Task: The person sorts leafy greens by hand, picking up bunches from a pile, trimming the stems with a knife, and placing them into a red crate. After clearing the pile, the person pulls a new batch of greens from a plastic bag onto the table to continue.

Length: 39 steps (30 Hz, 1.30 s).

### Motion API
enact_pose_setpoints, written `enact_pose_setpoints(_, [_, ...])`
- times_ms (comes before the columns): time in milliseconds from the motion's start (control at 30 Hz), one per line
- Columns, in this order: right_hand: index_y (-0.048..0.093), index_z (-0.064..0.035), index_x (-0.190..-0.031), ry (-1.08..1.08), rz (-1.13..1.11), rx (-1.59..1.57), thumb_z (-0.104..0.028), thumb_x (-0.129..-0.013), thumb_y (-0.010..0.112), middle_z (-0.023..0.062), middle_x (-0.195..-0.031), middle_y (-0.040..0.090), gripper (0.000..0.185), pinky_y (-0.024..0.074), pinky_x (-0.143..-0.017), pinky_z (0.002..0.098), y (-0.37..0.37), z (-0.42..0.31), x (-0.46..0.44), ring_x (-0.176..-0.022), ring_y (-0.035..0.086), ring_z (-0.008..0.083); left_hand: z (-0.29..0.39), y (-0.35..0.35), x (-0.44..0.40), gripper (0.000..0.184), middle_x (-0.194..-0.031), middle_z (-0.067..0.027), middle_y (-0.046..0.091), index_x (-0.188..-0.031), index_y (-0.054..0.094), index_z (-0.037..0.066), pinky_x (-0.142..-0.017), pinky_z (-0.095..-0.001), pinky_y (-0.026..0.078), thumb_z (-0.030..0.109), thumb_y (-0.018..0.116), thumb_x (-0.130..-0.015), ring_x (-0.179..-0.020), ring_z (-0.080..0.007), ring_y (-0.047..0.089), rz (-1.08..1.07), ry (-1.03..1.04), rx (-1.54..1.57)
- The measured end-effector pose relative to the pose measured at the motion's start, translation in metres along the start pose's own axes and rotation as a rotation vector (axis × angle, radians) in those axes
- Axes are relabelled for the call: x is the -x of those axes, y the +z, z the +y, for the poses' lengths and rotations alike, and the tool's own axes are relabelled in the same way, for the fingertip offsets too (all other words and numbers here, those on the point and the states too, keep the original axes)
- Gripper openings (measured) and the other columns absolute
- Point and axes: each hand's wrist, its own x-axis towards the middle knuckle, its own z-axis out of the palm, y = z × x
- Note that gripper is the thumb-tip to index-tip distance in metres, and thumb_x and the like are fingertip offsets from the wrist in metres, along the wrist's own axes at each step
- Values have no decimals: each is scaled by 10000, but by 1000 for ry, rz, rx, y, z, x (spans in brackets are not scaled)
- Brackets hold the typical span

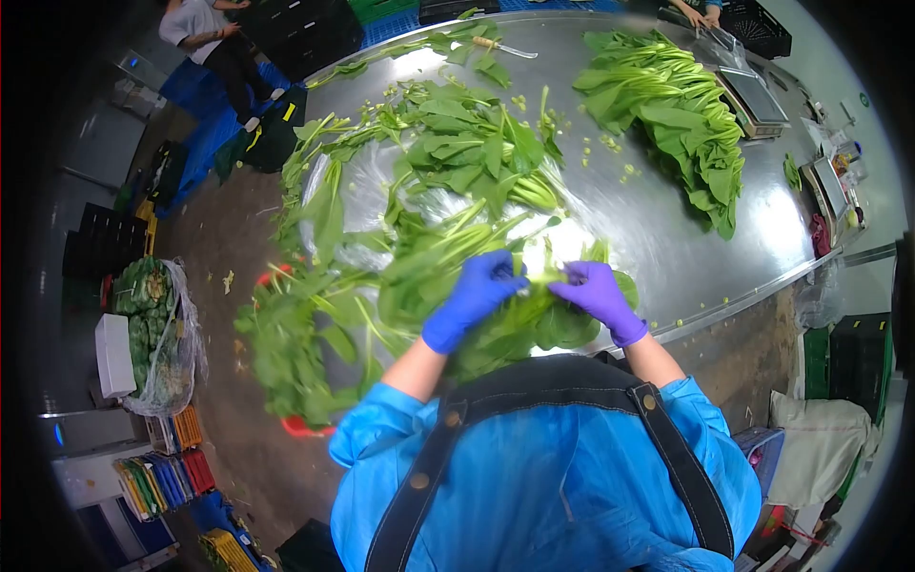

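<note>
Materials: Broad, smooth green leaves and slender pale stalks are seen in the held greens (562, 324), their outlines softened by blur. The table (658, 272) is of shiny metal, and crinkled clear plastic (360, 250) is partly covered by a loose, tangled pile of greens (477, 143).
Place of the greens: The held greens are seen just below the center of the frame, over the table's near edge and in front of the dark apron (543, 386).
Direction: The pale stalks are set between the two hands and the leaves are spread below, toward the apron; one exact long axis cannot be told through the blur.
Left hand: In a blue glove, the left hand (479, 296) is curled, with thumb and fingertips drawn together at the stalks.
Right hand: In a purple glove, the right hand (600, 297) is bent, a stalk pinched at the fingertips.
Upper right: A neat row of greens (681, 124) is laid beside a scale (753, 98); clear film is handled by a co-worker's hands (701, 14).
Top center: A knife (505, 48) is left near scattered leaves.
Lower left: A red-rimmed container (307, 428) is heaped with leaves.
</note>
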Motion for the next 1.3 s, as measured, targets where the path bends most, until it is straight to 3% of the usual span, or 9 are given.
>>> enact_pose_setpoints(100, [660, 5, -832, -118, 149, 331, -309, -716, 721, 4, -588, 572, 340, 421, -510, 247, -3, -6, -1, -555, 529, 72, 1, -5, 1, 169, -613, -5, 499, -748, 574, 18, -530, -246, 392, 117, 706, -710, -582, -72, 451, 45, 108, -196])
enact_pose_setpoints(300, [650, -16, -763, -16, 377, 0, -284, -719, 721, 14, -573, 560, 281, 406, -452, 229, -60, -10, -9, -472, 521, 101, -17, -46, 17, 270, -655, 13, 519, -895, 635, 10, -572, -232, 386, 177, 733, -707, -602, -74, 443, 107, 1, -213])
enact_pose_setpoints(400, [644, -30, -758, 12, 340, -125, -255, -724, 724, 10, -573, 552, 242, 372, -409, 199, -90, -27, -6, -439, 490, 76, -38, -53, 26, 606, -1089, -169, 591, -1196, 523, 11, -871, -337, 450, 307, 739, -714, -974, -242, 585, 35, -34, -785])
enact_pose_setpoints(567, [632, -34, -749, -56, 199, -71, -224, -707, 744, -9, -576, 548, 225, 353, -418, 189, -63, -87, 9, -468, 487, 47, 16, -9, 10, 769, -1316, -163, 453, -1318, 402, 38, -1020, -345, 329, 292, 772, -694, -1208, -259, 446, 111, 365, -456])
enact_pose_setpoints(700, [675, -52, -869, -327, 21, -56, -189, -703, 745, -20, -625, 563, 227, 339, -460, 199, -21, -92, 5, -509, 433, 29, 41, 29, -8, 709, -1250, -105, 508, -1327, 392, 33, -1002, -326, 346, 206, 735, -732, -1146, -196, 478, -205, 261, 53])
enact_pose_setpoints(833, [627, -63, -1092, -87, 60, -190, -229, -831, 606, 1, -673, 593, 311, 316, -398, 166, -36, -94, 8, -430, 435, 32, 35, -23, -22, 451, -1027, -59, 609, -1215, 506, 44, -809, -337, 473, 140, 612, -788, -911, -147, 563, 11, 79, 86])
enact_pose_setpoints(900, [602, -75, -1145, -62, 93, -182, -283, -869, 545, 10, -666, 592, 350, 295, -371, 164, -41, -70, 2, -388, 405, 38, 27, -64, -33, 445, -971, -166, 635, -1144, 556, 52, -768, -380, 483, 236, 621, -745, -884, -288, 625, 237, 149, -450])
enact_pose_setpoints(1067, [620, -71, -1126, 106, 32, -144, -313, -865, 568, 16, -695, 607, 360, 346, -408, 184, -30, -44, -5, -429, 427, 44, -43, -83, -65, 279, -865, -180, 629, -975, 614, 81, -708, -430, 477, 206, 566, -731, -805, -335, 610, 218, 17, -1190])
enact_pose_setpoints(1300, [623, -88, -1124, 165, -55, -183, -336, -867, 570, 5, -697, 617, 361, 394, -462, 189, -19, -37, -2, -508, 492, 53, -122, -70, -94, 334, -969, -171, 529, -1022, 568, 110, -730, -450, 462, 264, 630, -732, -895, -346, 537, 185, 188, -1184])
